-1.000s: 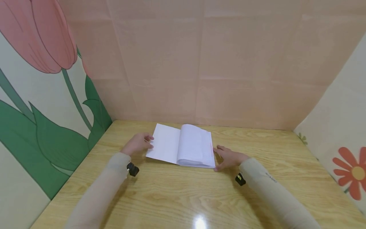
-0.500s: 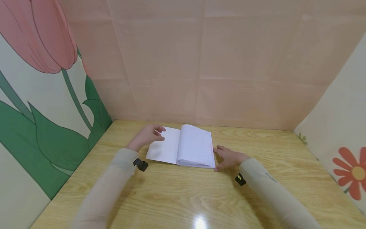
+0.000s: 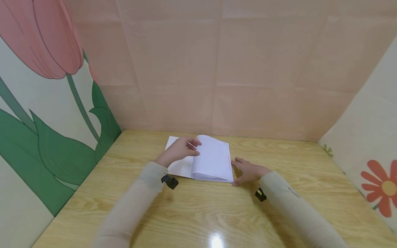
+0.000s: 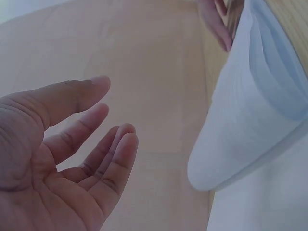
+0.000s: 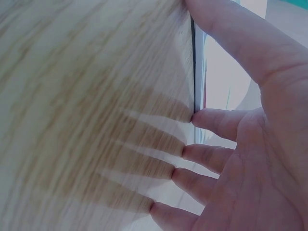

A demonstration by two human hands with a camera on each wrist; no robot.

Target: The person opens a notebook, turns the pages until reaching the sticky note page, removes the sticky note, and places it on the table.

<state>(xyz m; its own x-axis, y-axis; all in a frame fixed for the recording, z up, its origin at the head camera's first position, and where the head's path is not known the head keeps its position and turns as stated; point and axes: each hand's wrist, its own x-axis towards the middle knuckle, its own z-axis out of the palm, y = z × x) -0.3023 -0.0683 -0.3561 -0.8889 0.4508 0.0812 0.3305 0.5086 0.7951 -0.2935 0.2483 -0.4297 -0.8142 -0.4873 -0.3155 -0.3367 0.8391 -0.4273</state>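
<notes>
An open notebook with white pages lies on the wooden table, its thick stack of pages bulging on the right half. Over its left half hovers my left hand, fingertips near the fold in the head view. In the left wrist view this hand has loosely bent fingers with nothing between them, apart from the curved pages. My right hand rests at the notebook's right edge. The right wrist view shows the hand with spread fingers, tips on the table, thumb and index finger right at the cover's edge.
The wooden table ends at a pinkish backdrop behind the notebook. Panels with a painted tulip and a red flower stand to the left and right. Each wrist carries a small black device.
My left hand has left the notebook's left edge and moved right, across the left page to near the fold. The right hand and the notebook have stayed in place.
</notes>
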